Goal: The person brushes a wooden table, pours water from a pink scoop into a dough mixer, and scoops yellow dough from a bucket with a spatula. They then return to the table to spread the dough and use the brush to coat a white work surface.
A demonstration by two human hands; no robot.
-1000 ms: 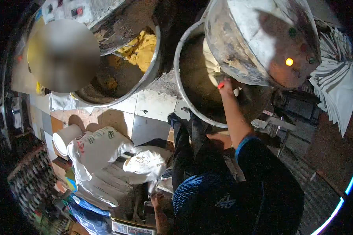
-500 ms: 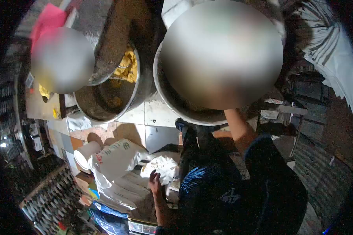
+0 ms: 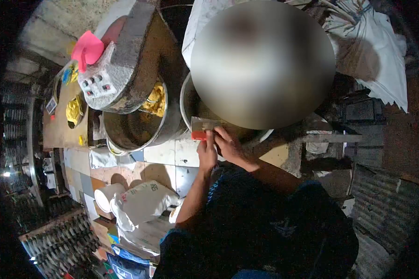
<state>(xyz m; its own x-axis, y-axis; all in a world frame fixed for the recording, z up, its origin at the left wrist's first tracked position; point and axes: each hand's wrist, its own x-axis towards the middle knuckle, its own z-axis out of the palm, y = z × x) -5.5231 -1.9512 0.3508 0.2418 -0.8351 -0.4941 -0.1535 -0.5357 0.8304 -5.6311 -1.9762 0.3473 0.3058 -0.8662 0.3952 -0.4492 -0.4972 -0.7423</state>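
A small clear packet with a red part [image 3: 199, 135] is between my hands, over the near left rim of the large metal bowl [image 3: 185, 104]. My left hand [image 3: 207, 151] pinches the red end of it. Beside it, my right hand [image 3: 229, 146] has its fingers bent at the packet's right edge; whether they grip it is hard to tell. A blurred round patch covers most of the bowl and what it holds. To the left, a mixer [image 3: 121, 60] stands over a metal bowl [image 3: 160, 132] with yellow dough [image 3: 157, 100] in it.
A pink scoop [image 3: 89, 48] lies on the mixer. Left of it is a wooden table [image 3: 56, 132] with a yellow bag [image 3: 73, 111]. White sacks [image 3: 144, 202] and a white bucket [image 3: 108, 195] stand on the tiled floor. White cloth [image 3: 381, 60] hangs at the upper right.
My left hand has moved up from beside the sacks to the bowl's rim and now holds the packet. My right hand has come back out of the blurred area. The view has shifted.
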